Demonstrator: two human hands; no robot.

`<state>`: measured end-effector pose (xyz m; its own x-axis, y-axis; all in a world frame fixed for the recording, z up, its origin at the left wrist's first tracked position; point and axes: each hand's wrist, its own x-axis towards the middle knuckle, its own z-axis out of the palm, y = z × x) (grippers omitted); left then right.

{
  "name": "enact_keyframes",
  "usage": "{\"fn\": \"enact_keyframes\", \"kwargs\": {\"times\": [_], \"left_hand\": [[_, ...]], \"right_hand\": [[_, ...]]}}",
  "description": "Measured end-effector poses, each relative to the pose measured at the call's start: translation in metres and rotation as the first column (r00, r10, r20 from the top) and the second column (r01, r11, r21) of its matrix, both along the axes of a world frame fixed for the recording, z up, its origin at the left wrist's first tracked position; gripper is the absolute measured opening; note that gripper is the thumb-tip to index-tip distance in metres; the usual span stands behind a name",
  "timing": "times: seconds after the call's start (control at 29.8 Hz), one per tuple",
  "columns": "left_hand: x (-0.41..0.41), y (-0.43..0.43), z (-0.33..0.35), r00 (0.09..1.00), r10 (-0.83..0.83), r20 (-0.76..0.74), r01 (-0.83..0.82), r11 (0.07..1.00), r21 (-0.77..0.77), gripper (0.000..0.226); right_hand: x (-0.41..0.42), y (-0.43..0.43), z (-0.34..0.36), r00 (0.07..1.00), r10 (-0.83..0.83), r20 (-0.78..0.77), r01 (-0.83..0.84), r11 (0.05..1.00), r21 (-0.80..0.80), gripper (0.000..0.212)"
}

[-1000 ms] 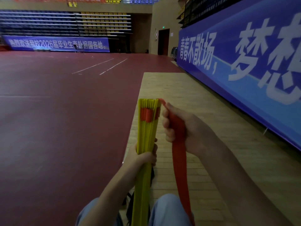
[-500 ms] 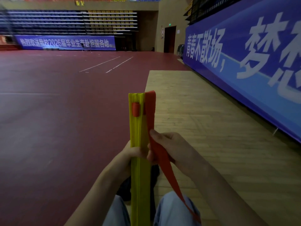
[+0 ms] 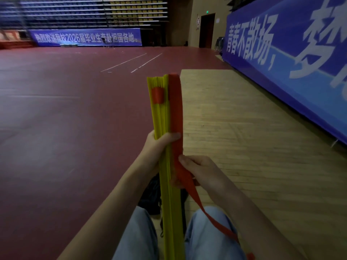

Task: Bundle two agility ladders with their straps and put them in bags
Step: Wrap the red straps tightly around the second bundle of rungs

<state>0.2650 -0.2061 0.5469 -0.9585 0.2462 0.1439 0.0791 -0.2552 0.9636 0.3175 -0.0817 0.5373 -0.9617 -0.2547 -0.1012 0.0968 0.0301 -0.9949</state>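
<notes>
Clutching the upright yellow ladder bundle (image 3: 171,212) between the knees in the left hand (image 3: 157,147), thumb across the orange strap (image 3: 175,109), and pinching that strap lower down with the right hand (image 3: 199,171), risking slack and fanning rungs through any slip of thumb or pinch.

I see a dark red sports floor (image 3: 65,128) filling the left side, marked with two thin white lines (image 3: 124,62) running away from me. To its right lies a strip of pale wooden plank flooring (image 3: 244,147). A long blue banner with large white characters (image 3: 300,87) lines the right wall. A second blue banner (image 3: 84,37) hangs below tiered seating (image 3: 75,14) at the far end, near a dark doorway (image 3: 206,30).
</notes>
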Motion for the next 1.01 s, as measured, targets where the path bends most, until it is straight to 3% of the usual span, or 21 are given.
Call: {"fn": "enact_keyframes", "kwargs": {"times": [0.13,0.34,0.44,0.5,0.6,0.71,0.77,0.84,0.91,1.01], "left_hand": [[-0.007,-0.004,0.016,0.998,0.06,-0.035,-0.059,0.997,0.05,0.024],[-0.02,-0.008,0.04,0.999,0.029,0.014,-0.031,0.986,0.164,0.016],[-0.024,-0.007,0.049,0.999,-0.005,0.05,-0.006,0.977,0.212,0.017],[-0.027,-0.006,0.053,0.999,-0.018,0.05,0.006,0.972,0.234,0.012],[-0.03,-0.003,0.047,0.998,-0.038,0.044,0.026,0.971,0.238,0.016],[-0.03,0.001,0.034,0.998,-0.054,0.039,0.041,0.957,0.289,0.024],[-0.027,0.0,0.028,0.997,-0.073,-0.01,0.073,0.952,0.296,0.04],[-0.015,0.0,0.008,0.99,-0.141,-0.033,0.145,0.96,0.241,0.074],[0.01,0.005,-0.029,0.987,-0.16,0.03,0.153,0.973,0.17,0.093],[0.04,0.012,-0.068,0.986,-0.103,0.129,0.086,0.988,0.127,0.069]], "right_hand": [[0.009,0.0,-0.013,0.998,-0.03,-0.057,0.03,1.0,0.001,0.038],[0.015,-0.006,-0.035,0.962,-0.119,-0.244,0.116,0.993,-0.027,0.02],[0.011,-0.003,-0.026,0.978,-0.101,-0.184,0.08,0.99,-0.118,0.024],[0.012,0.002,-0.021,0.997,0.003,-0.071,-0.015,0.985,-0.172,0.03],[0.016,0.006,-0.02,0.985,0.148,0.087,-0.133,0.978,-0.161,0.033],[0.021,0.004,-0.029,0.979,0.155,0.129,-0.133,0.977,-0.167,0.03],[0.023,0.001,-0.032,0.98,0.152,0.132,-0.121,0.969,-0.214,0.028],[0.026,0.0,-0.036,0.978,0.148,0.148,-0.11,0.965,-0.237,0.028],[0.026,0.002,-0.039,0.977,0.141,0.161,-0.105,0.971,-0.215,0.026],[0.026,0.005,-0.045,0.969,0.111,0.219,-0.071,0.981,-0.181,0.027]]}}
